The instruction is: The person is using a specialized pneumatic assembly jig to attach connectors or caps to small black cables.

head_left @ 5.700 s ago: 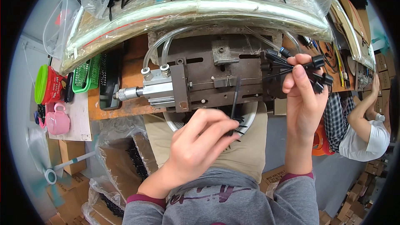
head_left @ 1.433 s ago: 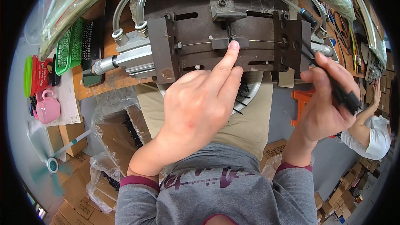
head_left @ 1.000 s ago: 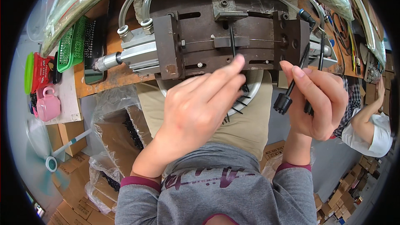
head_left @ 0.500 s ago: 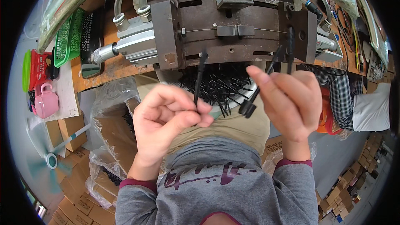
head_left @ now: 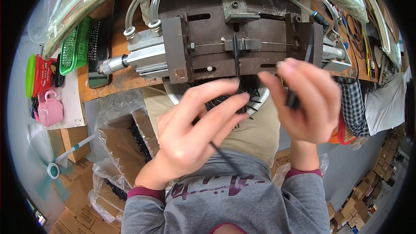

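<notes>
My left hand (head_left: 186, 134) has its fingers closed around the lower part of a slim black brush wand (head_left: 236, 56). That wand stands upright in front of the two small clamp blocks (head_left: 252, 44) of a brown metal fixture (head_left: 216, 26). A second black brush wand (head_left: 227, 160), blurred, slants out below the same hand over my shirt; whether the hand grips it is unclear. On the right, my right hand (head_left: 310, 99) is curled and smeared by motion, with a black brush wand (head_left: 310, 50) sticking up from its fingers and a dark piece at the palm. Behind my hands, a white bowl (head_left: 173, 96) holds many black wands.
Silver air cylinders (head_left: 147, 54) with clear hoses (head_left: 134, 11) flank the fixture. Green baskets (head_left: 74, 47), a phone and a pink cup (head_left: 50, 109) are at left. A plastic-lined carton (head_left: 121, 141) of black pieces and a small fan (head_left: 53, 170) stand lower left.
My left hand has moved right and forward, bringing a wand up to the clamp blocks. A wand now slants below that hand. The right hand has shifted slightly and curled more.
</notes>
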A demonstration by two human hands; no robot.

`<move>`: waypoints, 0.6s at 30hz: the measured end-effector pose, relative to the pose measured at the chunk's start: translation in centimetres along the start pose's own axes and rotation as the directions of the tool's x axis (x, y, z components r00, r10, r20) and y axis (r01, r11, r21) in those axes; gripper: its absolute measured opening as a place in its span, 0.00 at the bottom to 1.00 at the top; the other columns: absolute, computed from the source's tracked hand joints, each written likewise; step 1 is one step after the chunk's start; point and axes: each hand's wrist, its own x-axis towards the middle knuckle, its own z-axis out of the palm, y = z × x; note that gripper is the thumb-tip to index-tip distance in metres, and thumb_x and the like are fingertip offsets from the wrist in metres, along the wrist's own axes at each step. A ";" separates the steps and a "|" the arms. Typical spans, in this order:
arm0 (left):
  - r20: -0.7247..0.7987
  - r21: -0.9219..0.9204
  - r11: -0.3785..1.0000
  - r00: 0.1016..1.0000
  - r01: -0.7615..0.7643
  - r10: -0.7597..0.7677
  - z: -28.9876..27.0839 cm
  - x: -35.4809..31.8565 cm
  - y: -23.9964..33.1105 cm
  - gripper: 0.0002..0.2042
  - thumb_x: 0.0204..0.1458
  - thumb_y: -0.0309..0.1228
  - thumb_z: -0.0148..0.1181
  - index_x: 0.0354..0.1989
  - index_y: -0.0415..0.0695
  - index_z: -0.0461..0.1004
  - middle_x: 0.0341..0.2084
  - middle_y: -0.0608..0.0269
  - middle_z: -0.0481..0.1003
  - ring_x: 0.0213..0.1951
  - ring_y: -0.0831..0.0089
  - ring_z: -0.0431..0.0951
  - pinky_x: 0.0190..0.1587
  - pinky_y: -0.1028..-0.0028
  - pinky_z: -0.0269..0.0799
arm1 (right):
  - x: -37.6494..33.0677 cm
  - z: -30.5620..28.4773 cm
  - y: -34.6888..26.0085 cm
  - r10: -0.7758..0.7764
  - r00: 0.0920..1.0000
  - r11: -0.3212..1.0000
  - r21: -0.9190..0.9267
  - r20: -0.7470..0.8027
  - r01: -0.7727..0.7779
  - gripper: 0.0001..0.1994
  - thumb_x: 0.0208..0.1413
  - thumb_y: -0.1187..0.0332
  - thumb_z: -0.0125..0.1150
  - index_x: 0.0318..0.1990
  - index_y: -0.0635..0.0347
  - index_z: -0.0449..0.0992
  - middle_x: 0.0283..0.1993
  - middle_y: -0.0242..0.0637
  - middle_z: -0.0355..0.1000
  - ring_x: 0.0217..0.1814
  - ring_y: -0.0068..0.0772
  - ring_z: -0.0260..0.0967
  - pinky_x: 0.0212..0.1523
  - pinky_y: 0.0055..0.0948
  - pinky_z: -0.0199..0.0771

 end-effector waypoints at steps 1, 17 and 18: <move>0.000 0.070 0.998 1.000 0.006 -0.006 0.4 0.1 -0.1 0.16 0.36 0.23 0.74 0.37 0.39 0.82 0.44 0.51 0.79 0.30 0.71 0.79 0.28 0.76 0.73 | -0.1 -0.5 0.1 0.037 0.999 0.999 -0.013 0.004 -0.037 0.25 0.39 0.73 0.76 0.48 0.69 0.77 0.47 0.45 0.74 0.41 0.37 0.76 0.39 0.29 0.79; 0.181 0.423 0.898 0.982 -0.124 0.050 2.4 2.1 -0.9 0.13 0.39 0.26 0.70 0.35 0.40 0.79 0.51 0.58 0.78 0.19 0.77 0.76 0.22 0.77 0.70 | -0.8 -3.6 -0.4 0.436 0.878 0.835 0.274 0.196 -0.476 0.18 0.43 0.80 0.68 0.44 0.68 0.73 0.58 0.57 0.67 0.53 0.45 0.74 0.54 0.36 0.78; 0.176 0.418 0.900 0.983 -0.122 0.052 2.5 2.0 -0.9 0.13 0.39 0.26 0.70 0.35 0.41 0.79 0.51 0.58 0.78 0.19 0.77 0.76 0.22 0.77 0.70 | -0.7 -3.7 -0.4 0.408 0.887 0.862 0.227 0.215 -0.452 0.18 0.42 0.80 0.69 0.43 0.68 0.74 0.58 0.56 0.68 0.53 0.44 0.74 0.54 0.36 0.78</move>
